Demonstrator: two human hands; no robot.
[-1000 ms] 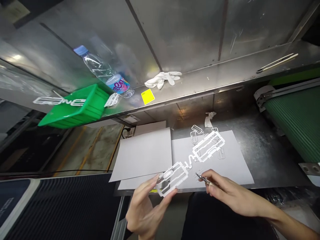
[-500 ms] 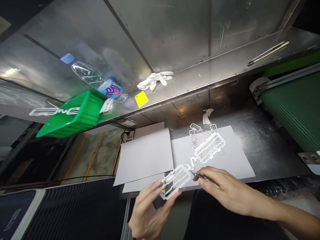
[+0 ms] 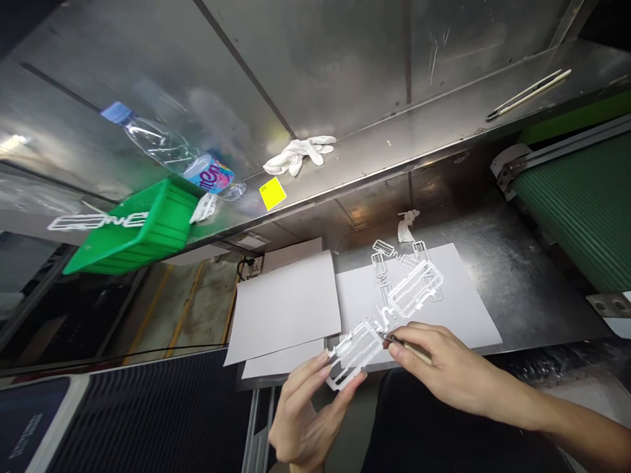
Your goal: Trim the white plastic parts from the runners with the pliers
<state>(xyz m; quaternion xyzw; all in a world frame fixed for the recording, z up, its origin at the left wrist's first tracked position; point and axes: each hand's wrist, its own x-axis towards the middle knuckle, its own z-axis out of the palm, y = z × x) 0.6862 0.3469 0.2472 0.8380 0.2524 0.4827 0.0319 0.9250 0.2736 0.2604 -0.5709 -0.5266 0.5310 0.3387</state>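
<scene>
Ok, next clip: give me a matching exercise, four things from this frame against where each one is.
Things:
1. white plastic frame
2. slim tool
3. white glove
4. green bin

Places:
A. lying on the steel shelf, beside a yellow tag
B. pinched in the left hand
C. at the shelf's left end, below the water bottle
D. held in the right hand

Pairs: 1-B, 2-D, 3-A, 4-C

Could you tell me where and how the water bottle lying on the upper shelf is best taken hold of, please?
Grip the water bottle around its clear middle, probably from above. It lies on its side on the steel shelf, blue cap pointing away to the left, so the round body is bare on top. Its labelled base end sits close by the green bin, leaving less room there for fingers.
</scene>
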